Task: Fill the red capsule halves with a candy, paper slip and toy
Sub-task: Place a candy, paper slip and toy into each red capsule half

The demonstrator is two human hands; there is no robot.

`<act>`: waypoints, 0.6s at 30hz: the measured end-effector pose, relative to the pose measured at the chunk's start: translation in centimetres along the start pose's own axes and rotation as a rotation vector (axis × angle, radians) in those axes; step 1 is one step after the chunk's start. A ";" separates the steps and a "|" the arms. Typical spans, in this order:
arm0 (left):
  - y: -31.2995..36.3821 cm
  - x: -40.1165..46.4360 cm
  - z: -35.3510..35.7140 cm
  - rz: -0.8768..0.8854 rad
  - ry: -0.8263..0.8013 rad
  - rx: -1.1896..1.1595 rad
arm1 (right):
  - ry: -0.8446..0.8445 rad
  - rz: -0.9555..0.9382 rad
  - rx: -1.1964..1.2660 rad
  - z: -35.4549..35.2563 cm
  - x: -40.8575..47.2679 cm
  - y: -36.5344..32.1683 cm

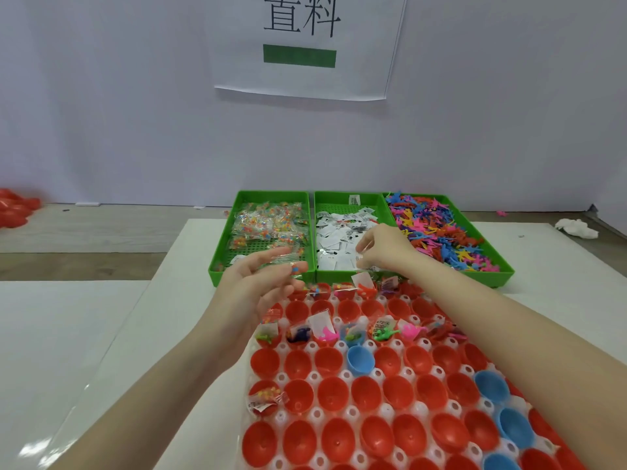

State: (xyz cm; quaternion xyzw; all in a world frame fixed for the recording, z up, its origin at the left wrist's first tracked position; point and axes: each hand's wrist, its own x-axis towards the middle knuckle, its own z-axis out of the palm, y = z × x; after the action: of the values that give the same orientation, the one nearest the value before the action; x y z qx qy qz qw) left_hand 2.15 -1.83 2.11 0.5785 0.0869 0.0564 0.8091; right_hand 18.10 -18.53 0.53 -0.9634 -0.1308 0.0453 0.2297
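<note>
Meanwhile the left hand [261, 283] holds clear candy packets [288, 266] loosely in half-open fingers above the red capsule halves [334, 393], while the right hand [383, 247] pinches paper slips [342, 247] in the middle green tray [368, 198], beside the toys [441, 228].

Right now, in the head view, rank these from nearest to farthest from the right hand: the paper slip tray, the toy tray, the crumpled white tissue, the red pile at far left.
1. Paper slip tray: the right hand is over it.
2. Toy tray: next tray to the right.
3. Crumpled white tissue: far right on the table.
4. Red pile: far left edge.
</note>
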 end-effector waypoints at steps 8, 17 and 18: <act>-0.5 -0.6 -0.6 0.041 0.012 0.144 | 0.373 -0.082 -0.088 -0.8 -0.2 0.6; -0.5 -2.2 0.3 0.148 0.090 0.177 | 0.261 -0.204 0.612 -4.4 -7.2 -3.2; -0.4 -2.6 0.6 0.174 0.102 0.185 | 0.177 -0.230 0.760 -4.5 -8.8 -4.0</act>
State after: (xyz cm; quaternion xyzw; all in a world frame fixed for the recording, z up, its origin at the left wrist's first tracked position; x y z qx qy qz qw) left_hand -0.26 -3.00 2.14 0.6524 0.0823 0.1473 0.7389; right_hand 9.37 -19.49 6.62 -0.7893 -0.1914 -0.0186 0.5832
